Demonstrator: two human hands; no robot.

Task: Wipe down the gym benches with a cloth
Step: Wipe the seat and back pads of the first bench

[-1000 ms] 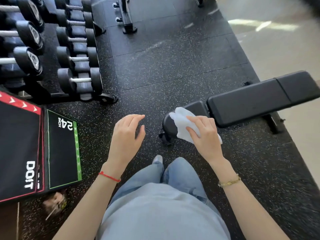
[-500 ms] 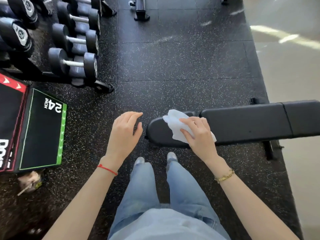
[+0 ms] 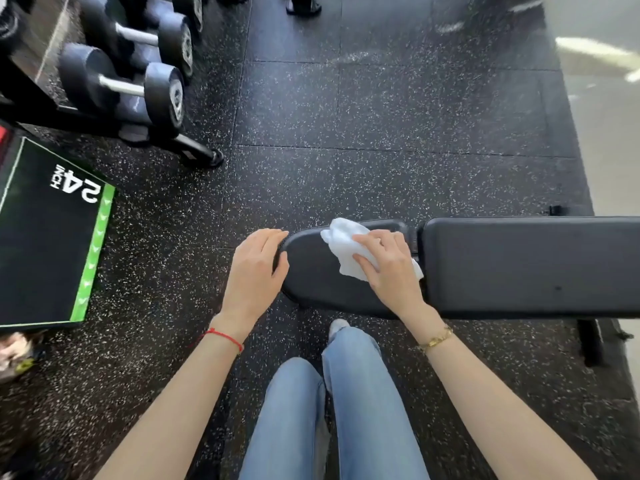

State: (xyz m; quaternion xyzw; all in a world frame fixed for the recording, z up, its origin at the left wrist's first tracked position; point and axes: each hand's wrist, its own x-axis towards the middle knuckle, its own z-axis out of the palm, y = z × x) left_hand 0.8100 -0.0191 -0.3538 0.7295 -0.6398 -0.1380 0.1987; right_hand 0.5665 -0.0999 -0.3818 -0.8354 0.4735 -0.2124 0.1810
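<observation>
A black padded gym bench [image 3: 519,268] lies across the right half of the view, with its narrower seat pad [image 3: 311,275] pointing left, just in front of my legs. My right hand [image 3: 388,268] holds a crumpled white cloth [image 3: 343,244] down on the seat pad, close to the gap between the two pads. The cloth sticks out past my fingers to the left and under my palm to the right. My left hand [image 3: 256,268] is at the seat pad's rounded left end, its relaxed fingers touching the edge and holding nothing.
A rack of black dumbbells [image 3: 138,88] stands at the upper left. A black plyo box with a green edge [image 3: 45,247] sits on the left. The floor is black speckled rubber [image 3: 381,133], with pale flooring [image 3: 609,150] at the right. The bench's foot [image 3: 588,341] shows under the pad.
I have stepped closer and the bench now lies square in front of me. My right hand came down onto the seat pad with the cloth, and my left hand reached the pad's end.
</observation>
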